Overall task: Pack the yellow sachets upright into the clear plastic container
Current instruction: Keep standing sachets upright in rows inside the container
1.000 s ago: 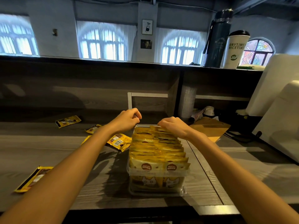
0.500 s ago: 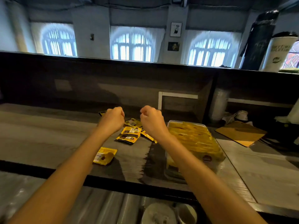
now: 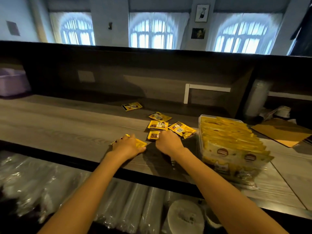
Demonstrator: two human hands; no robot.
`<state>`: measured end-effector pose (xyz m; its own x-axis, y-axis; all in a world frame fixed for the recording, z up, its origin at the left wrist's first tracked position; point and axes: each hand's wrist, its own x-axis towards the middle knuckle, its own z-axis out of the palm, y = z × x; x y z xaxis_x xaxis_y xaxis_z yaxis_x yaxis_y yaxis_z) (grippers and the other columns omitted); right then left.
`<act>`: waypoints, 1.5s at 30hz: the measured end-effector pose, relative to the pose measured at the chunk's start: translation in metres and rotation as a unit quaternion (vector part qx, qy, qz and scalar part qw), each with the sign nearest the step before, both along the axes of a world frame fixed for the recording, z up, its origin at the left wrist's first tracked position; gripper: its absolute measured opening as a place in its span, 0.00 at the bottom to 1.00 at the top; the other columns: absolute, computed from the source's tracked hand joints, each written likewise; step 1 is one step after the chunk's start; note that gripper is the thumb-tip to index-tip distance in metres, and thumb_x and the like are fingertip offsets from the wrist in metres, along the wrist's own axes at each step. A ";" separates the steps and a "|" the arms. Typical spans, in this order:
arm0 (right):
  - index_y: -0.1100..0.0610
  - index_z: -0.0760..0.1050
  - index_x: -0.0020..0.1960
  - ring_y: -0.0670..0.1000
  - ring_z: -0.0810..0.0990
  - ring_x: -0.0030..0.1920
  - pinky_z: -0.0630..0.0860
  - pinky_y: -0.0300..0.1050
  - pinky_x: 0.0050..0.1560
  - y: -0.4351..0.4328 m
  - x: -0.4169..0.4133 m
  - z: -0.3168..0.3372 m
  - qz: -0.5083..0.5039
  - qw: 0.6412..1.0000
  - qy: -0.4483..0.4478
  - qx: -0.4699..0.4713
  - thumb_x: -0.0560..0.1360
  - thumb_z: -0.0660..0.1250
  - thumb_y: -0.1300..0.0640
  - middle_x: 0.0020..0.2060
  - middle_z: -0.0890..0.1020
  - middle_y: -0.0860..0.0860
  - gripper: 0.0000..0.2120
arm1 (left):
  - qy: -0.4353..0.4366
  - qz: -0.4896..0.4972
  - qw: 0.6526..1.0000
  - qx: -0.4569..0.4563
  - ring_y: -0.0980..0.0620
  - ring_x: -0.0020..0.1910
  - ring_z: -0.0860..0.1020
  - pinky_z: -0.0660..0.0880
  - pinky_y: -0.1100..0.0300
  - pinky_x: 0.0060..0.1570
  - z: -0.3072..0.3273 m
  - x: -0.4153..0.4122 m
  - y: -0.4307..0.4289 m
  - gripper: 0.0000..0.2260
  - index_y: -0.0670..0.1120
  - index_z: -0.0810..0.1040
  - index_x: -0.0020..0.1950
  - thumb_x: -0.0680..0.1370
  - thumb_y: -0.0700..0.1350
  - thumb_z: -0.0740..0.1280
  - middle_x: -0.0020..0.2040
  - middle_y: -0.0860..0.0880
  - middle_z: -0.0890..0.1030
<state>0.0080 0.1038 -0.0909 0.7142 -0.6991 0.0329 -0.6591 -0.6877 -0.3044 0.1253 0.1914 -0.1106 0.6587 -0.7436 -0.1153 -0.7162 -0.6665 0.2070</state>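
Quick update on where I'm at. My left hand [image 3: 127, 146] is down on the grey wood-grain counter [image 3: 67, 125], lying on top of a flat yellow foil sachet [image 3: 141, 143]. The fingers [image 3: 125, 139] are laid out fairly straight over it, more pressing than gripping, and a yellow corner pokes out on the far side.

My right hand [image 3: 168, 143] is just beside it, knuckles up, fingers curled down onto a small yellow sachet with a brown patch [image 3: 153, 135]. The tips are tucked out of sight, so honestly I can't tell if I've actually got hold of it or am only touching its near edge.

Just past that is a loose bunch of three more yellow sachets [image 3: 158, 124] lying flat and close together. One stray yellow sachet [image 3: 132, 106] lies further back on its own.

The clear rectangular plastic container [image 3: 200, 125] sits on the counter to my right, near the right hand but not touching it. It's packed with a row of yellow sachets [image 3: 231, 141] standing upright from front to back, tops sticking up above the rim.

Other stuff:
- a flat brown cardboard sheet [image 3: 283, 130] beyond the container
- a pale purple plastic tub [image 3: 11, 83] way over on the left
- sleeves of stacked clear plastic cups [image 3: 50, 179] below the counter's near edge
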 end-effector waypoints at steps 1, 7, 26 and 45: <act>0.64 0.76 0.50 0.58 0.77 0.50 0.74 0.49 0.47 0.000 -0.002 0.003 -0.012 1.000 -0.011 -0.008 0.76 0.59 0.59 0.47 0.78 0.60 0.10 | 0.001 -0.015 1.000 -0.005 0.39 0.69 0.67 0.67 0.48 0.65 0.001 0.001 -0.002 0.30 0.45 0.62 0.70 0.75 0.61 0.61 0.71 0.40 0.66; 0.63 0.77 0.51 0.53 0.77 0.44 0.74 0.45 0.41 -0.001 0.000 0.002 -0.052 0.996 -0.013 -0.078 0.77 0.59 0.47 0.40 0.76 0.54 0.19 | -0.002 -0.075 0.996 -0.038 0.40 0.67 0.68 0.67 0.48 0.64 0.001 -0.004 -0.010 0.21 0.46 0.66 0.69 0.79 0.54 0.54 0.70 0.41 0.69; 0.64 0.72 0.60 0.60 0.77 0.57 0.74 0.50 0.52 -0.004 0.003 0.033 -0.051 0.993 -0.060 -0.089 0.78 0.58 0.60 0.56 0.78 0.59 0.13 | 0.054 -0.014 0.968 -0.243 0.46 0.47 0.74 0.69 0.54 0.44 0.030 0.001 -0.013 0.10 0.42 0.70 0.59 0.81 0.42 0.55 0.48 0.43 0.74; 0.56 0.75 0.41 0.55 0.81 0.49 0.80 0.55 0.51 -0.106 -0.115 0.122 -0.205 0.859 -0.465 0.053 0.73 0.68 0.63 0.45 0.82 0.55 0.04 | 0.064 -0.155 0.864 -0.475 0.44 0.52 0.78 0.76 0.54 0.46 0.139 -0.087 -0.103 0.06 0.39 0.74 0.52 0.76 0.35 0.60 0.50 0.40 0.80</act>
<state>-0.1069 -0.0020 0.0308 0.1064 -0.9204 0.3763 -0.2765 -0.3909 -0.8779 0.0380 0.0880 0.0280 0.4373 -0.6820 0.5862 -0.7606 0.0673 0.6458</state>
